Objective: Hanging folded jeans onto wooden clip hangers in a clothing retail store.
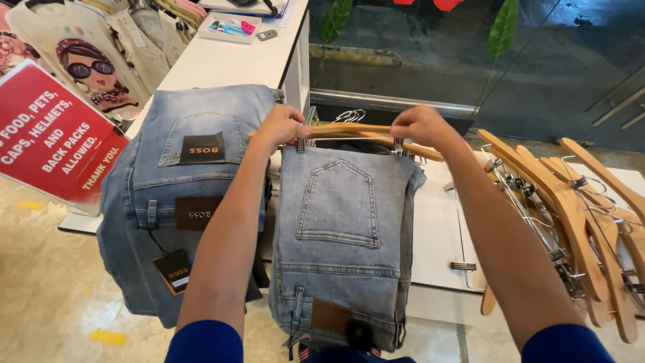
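My fingertips are curling under and hiding from me, so I am only seeing knuckles on both hands; the hanger's hook is lost behind the wood, and my elbows are running off the bottom edge. The pile of spare hangers (571,222) on my right is too tangled for me to count exactly, several at least, and it is running off the right edge. I am counting two pairs of jeans: one folded pair (342,228) hanging under my hands, and one stack of jeans (188,195) lying beside it on the white table (437,235). One red sign (50,138) is leaning at the left. My left hand (281,126) is pinching the left clip end of the wooden hanger (349,131), fingers pressed together. My right hand (420,126) is pinching the right clip end. The jeans' hem is sitting just below my knuckles, clipped between both hands.
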